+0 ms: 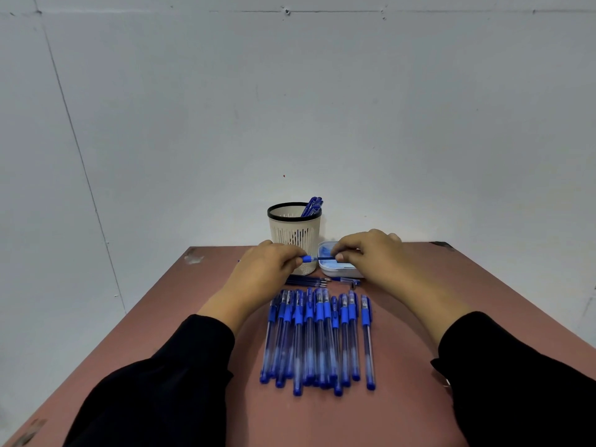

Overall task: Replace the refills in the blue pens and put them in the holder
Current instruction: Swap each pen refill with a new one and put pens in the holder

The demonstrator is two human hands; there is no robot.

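Left hand (269, 267) and right hand (364, 253) pinching one blue pen (317, 259), working refill; few pens standing in beige slotted holder (295, 233); long row of blue capped pens (317, 337) waiting on reddish counter (403, 398).

We cannot see most of the blue pen barrel (317, 258), buried under curled fingers of both hands. The shallow white plastic tray (338, 270) sits half behind our right hand (371, 253), its contents unclear.
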